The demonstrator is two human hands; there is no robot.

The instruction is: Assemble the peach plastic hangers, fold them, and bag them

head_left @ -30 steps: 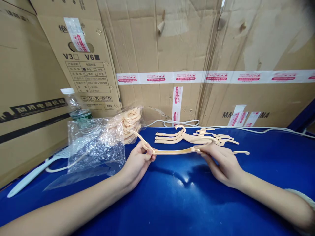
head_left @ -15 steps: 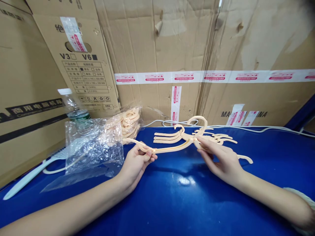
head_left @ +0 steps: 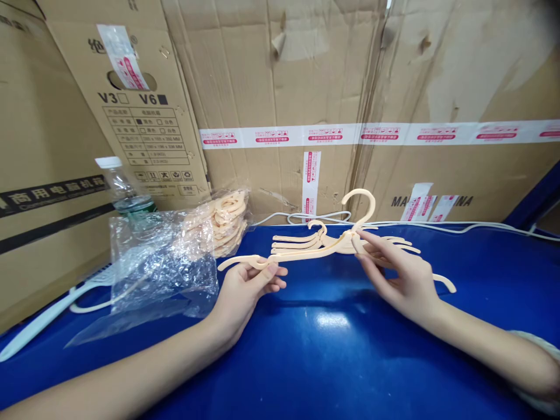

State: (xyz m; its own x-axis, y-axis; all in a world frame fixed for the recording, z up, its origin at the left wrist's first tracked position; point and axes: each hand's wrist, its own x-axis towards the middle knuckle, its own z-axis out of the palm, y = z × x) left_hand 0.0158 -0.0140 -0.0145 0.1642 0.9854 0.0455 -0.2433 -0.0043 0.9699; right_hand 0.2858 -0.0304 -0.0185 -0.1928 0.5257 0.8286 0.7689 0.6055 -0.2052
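Observation:
I hold a cream plastic clothes hanger [head_left: 306, 252] above the blue table [head_left: 324, 350], its hook standing up. My left hand [head_left: 249, 289] pinches the hanger's left arm with thumb and fingers. My right hand [head_left: 400, 277] grips it near the neck below the hook, and the right arm of the hanger sticks out past my wrist. Just behind lies a flat stack of the same hangers [head_left: 301, 240].
A crumpled clear plastic bag [head_left: 161, 262] with more cream hangers [head_left: 227, 219] lies at left, a water bottle [head_left: 125, 189] behind it. A white fly swatter [head_left: 48, 318] rests at far left. Cardboard boxes [head_left: 280, 87] wall the back; a white cable [head_left: 459, 226] runs along them.
The hanger has turned from lying flat between my hands to upright, its hook rising into view. My right hand moved slightly up and back; the left kept its hold.

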